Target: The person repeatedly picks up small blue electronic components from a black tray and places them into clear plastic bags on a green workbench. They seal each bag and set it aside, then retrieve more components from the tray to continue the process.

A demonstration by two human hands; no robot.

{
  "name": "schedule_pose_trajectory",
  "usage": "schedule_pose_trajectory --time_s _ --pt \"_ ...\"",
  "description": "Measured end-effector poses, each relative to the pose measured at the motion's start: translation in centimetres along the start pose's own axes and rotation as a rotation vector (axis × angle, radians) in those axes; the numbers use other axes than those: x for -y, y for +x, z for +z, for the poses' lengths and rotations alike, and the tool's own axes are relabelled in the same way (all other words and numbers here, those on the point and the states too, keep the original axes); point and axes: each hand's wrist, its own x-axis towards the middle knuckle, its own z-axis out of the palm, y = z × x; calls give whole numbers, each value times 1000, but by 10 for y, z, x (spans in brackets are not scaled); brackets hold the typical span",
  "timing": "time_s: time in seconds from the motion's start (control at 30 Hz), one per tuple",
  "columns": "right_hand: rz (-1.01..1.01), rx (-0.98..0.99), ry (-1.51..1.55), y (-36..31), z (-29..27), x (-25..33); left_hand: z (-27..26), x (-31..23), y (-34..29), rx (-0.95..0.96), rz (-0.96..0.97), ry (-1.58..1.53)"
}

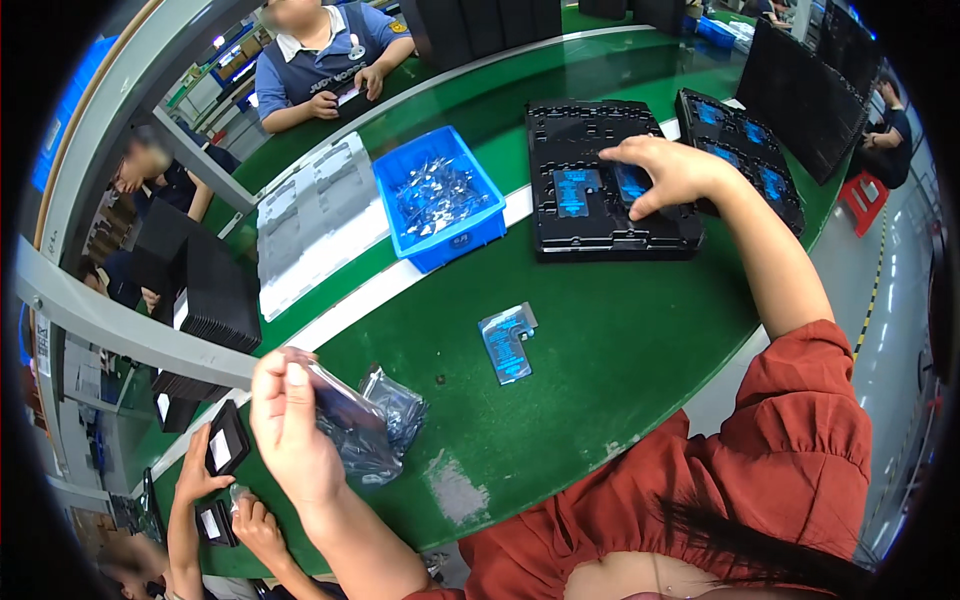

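My left hand (290, 425) is closed, thumb against fingers, at the edge of a shiny, see-through plastic sheet (345, 405). Beside it on the green table (600, 350) lies a crumpled pile of clear plastic pieces (403, 412). My right hand (680, 172) reaches over a black plastic tray (620, 240), thumb and forefinger apart. Within the tray are flat dark pieces with blue printing (573, 192); one is partly under my right hand. A similar L-shaped flat piece (505, 345) lies alone in the middle of the table.
A blue bin (445, 235) holds many small clear plastic bits. White sheets (315, 220) lie left of it. Another black tray (765, 150) with blue-printed pieces stands at the right. A grey metal frame (130, 305) crosses the left. Co-workers' hands (260, 530) handle black boxes nearby.
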Motion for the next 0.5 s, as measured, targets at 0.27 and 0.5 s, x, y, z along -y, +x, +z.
schedule_pose_trajectory --time_s 0.27,0.5 --pt "82 -130 37 9 -19 -41 8 13 -10 34 -103 -30" --pt "163 -125 133 65 -8 -102 2 20 -10 -9 -136 -19"
